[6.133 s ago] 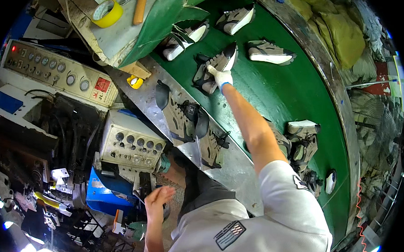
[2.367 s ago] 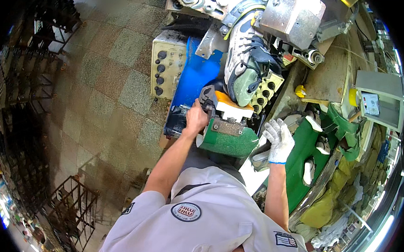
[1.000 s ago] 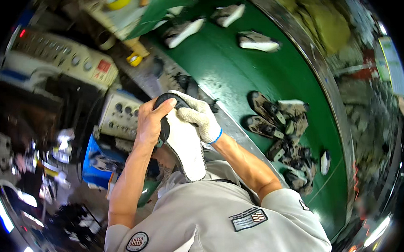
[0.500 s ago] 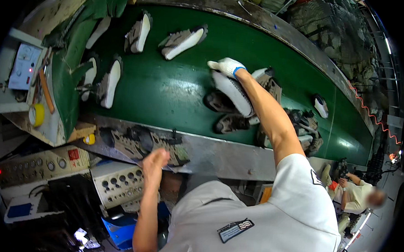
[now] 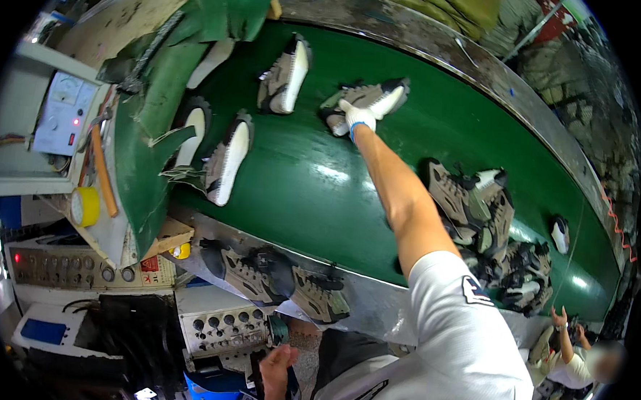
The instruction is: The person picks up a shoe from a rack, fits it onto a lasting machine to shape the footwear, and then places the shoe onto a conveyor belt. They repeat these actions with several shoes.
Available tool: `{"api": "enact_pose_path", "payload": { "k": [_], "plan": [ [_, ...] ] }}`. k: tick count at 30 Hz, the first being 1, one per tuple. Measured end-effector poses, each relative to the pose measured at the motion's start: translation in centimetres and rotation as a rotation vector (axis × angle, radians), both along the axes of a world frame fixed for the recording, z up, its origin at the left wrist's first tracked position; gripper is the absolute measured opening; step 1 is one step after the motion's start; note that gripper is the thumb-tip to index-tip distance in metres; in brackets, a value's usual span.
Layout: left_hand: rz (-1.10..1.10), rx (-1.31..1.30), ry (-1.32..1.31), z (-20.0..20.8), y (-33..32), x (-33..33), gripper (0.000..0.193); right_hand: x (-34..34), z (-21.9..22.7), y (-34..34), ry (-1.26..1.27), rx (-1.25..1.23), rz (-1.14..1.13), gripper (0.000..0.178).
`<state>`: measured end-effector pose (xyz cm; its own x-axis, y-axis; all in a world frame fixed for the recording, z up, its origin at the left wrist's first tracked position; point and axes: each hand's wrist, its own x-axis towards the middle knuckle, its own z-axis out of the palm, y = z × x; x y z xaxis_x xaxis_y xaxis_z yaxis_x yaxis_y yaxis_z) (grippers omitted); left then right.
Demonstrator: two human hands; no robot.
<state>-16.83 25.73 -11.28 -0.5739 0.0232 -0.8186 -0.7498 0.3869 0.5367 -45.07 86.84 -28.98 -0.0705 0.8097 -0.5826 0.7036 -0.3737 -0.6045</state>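
My right hand [image 5: 359, 120], in a white glove with a blue cuff, closes on the heel end of a brown and black shoe [image 5: 380, 96]. That shoe lies on its side on the green belt [image 5: 313, 207], its pale sole partly showing. My left hand [image 5: 277, 364] is bare and low in front of my body, fingers curled with nothing visible in them. Above it, two brown shoes, one of them this shoe [image 5: 319, 294], rest on the metal ledge. To the left on the belt lie more shoes with pale soles, including this shoe [image 5: 287, 75] and another shoe [image 5: 228, 159].
A pile of shoes [image 5: 493, 231] lies right of my right arm, with a small shoe [image 5: 559, 234] farther on. At the left are a hammer [image 5: 103, 170], yellow tape [image 5: 84, 206] and a control box [image 5: 62, 114]. Knobbed panels [image 5: 227, 329] stand below. Another person [image 5: 573, 365] works at far right.
My right hand has left the shoe it was on by the pile and reached left to another shoe. My left hand has drawn back from the ledge shoes. The view has shifted left.
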Motion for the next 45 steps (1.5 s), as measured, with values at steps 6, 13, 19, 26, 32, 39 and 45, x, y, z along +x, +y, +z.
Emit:
{"api": "enact_pose_path", "payload": {
  "k": [6,13,19,26,32,39,45],
  "plan": [
    [0.072,0.128,0.028,3.0,0.5,0.9,0.030,4.5,3.3,-3.5,0.864,-0.438,-0.096,0.073],
    [0.121,0.162,0.374,8.7,-4.1,-5.2,0.030,19.7,15.7,-26.0,1.349,-1.248,0.167,0.056],
    [0.307,0.396,0.572,16.3,-9.0,-8.4,0.047,22.9,16.5,-46.2,1.106,-1.813,0.237,0.046],
    [0.724,0.350,0.638,18.1,-24.2,-0.6,0.039,24.7,29.4,-62.9,0.775,-1.545,0.816,0.043],
    [1.086,0.201,0.687,17.4,-32.6,5.9,0.036,25.9,31.8,-73.8,0.751,-1.459,1.076,0.046],
    [1.327,0.248,0.910,16.1,-37.7,8.2,0.042,25.5,32.2,-81.3,0.650,-1.627,1.086,0.055],
    [1.342,0.333,1.049,14.6,-41.0,7.7,0.050,23.8,29.7,-86.1,0.746,-1.543,1.144,0.056]
  ]
}}
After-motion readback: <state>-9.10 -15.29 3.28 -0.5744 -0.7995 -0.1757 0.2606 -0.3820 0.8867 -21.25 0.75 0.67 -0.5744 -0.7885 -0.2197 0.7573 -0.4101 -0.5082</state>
